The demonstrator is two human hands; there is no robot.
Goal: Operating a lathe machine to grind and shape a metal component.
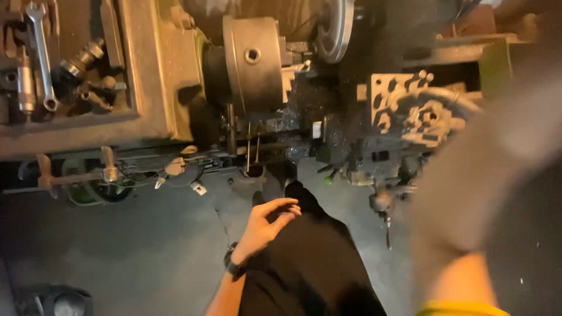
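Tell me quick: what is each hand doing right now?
Left hand: open, fingers loosely curled, holding nothing, beside the black trouser leg.
Right hand: only a blurred forearm shows; cannot be told.

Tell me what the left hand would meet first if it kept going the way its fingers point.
The left hand points up and right, toward the dark lathe carriage. The black trouser leg lies right beside it, but ahead looks free until the machine's lower edge; depth is unclear.

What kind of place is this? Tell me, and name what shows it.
Most likely a machine shop. A metal lathe with its round chuck stands over a stained concrete floor, and a tray on the machine holds a wrench and other tools.
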